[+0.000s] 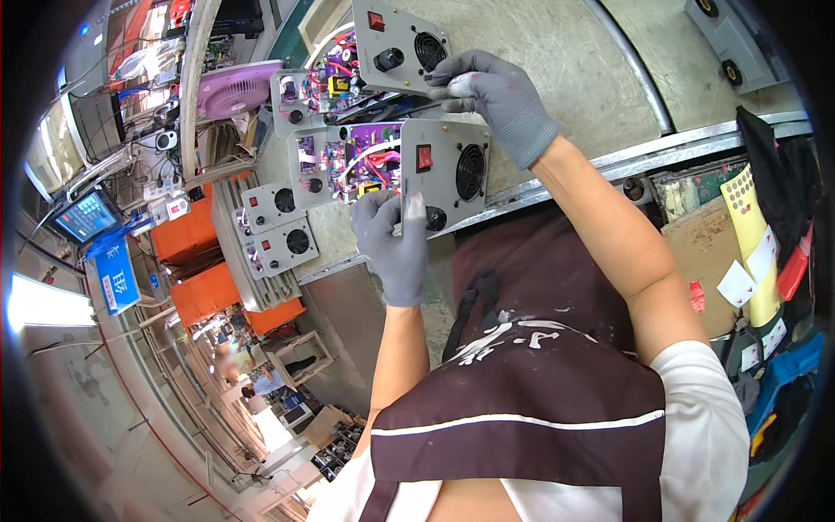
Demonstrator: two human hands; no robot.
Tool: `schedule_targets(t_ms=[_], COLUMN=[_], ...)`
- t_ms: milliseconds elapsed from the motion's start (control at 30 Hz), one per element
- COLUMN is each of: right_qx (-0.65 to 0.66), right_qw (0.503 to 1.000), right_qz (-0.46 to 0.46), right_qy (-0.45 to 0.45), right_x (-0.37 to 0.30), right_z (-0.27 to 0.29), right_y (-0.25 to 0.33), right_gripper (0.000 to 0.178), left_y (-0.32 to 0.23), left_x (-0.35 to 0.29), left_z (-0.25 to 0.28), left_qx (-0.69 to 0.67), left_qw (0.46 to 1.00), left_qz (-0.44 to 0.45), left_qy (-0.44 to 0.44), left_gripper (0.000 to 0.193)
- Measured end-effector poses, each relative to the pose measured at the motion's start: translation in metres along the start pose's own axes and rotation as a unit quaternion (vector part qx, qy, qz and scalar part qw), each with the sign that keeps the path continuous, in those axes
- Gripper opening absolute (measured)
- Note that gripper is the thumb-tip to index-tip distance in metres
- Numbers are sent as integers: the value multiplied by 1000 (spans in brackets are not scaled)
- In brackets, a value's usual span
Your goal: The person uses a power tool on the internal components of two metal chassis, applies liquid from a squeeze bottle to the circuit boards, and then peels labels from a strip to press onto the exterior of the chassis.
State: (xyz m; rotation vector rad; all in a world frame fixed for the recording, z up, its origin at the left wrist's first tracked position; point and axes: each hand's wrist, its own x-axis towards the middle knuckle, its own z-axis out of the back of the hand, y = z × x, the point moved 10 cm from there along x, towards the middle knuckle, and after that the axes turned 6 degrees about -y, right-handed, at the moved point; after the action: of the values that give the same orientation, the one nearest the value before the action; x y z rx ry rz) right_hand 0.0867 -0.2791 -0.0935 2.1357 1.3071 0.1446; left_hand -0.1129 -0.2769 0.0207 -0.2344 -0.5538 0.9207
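Note:
My left hand (393,244), in a grey glove, is closed around the near grey metal panel (444,174), its thumb on the front and its fingers behind. This panel carries a red rocker switch (424,157), a round black fan grille (470,171) and a black knob (436,218). Behind it lies a purple circuit board (371,161) with red and white wires. My gloved right hand (500,96) has its fingers bent together at the lower corner of a similar far panel (396,43), beside its fan. What these fingertips pinch, if anything, is hidden.
Both units stand on a metal-edged workbench (557,52). More finished-looking panels (278,228) sit stacked at the left, near orange bins (204,291) and a purple fan (237,90). Another grey casing (739,43) is at the far right. Cardboard (700,248) and tools lie at right.

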Motion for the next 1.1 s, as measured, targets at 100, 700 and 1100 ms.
schedule_targets(t_ms=[100,700,1100], right_qx=[4,-22,-144], right_qw=[1000,999,988], right_qz=[-13,-45,-23], right_qy=[0,8,42], right_x=[-3,6,57], right_z=[-1,-1,-35], right_y=[-1,-7,11], right_gripper=[15,21,15], left_y=[-14,-1,4], left_x=[6,-1,68], left_z=[-2,4,11], left_qx=[64,-23,-126], left_qw=[997,999,992], left_qz=[-51,-49,-8], left_qy=[-6,3,-6], left_gripper=[12,16,26])
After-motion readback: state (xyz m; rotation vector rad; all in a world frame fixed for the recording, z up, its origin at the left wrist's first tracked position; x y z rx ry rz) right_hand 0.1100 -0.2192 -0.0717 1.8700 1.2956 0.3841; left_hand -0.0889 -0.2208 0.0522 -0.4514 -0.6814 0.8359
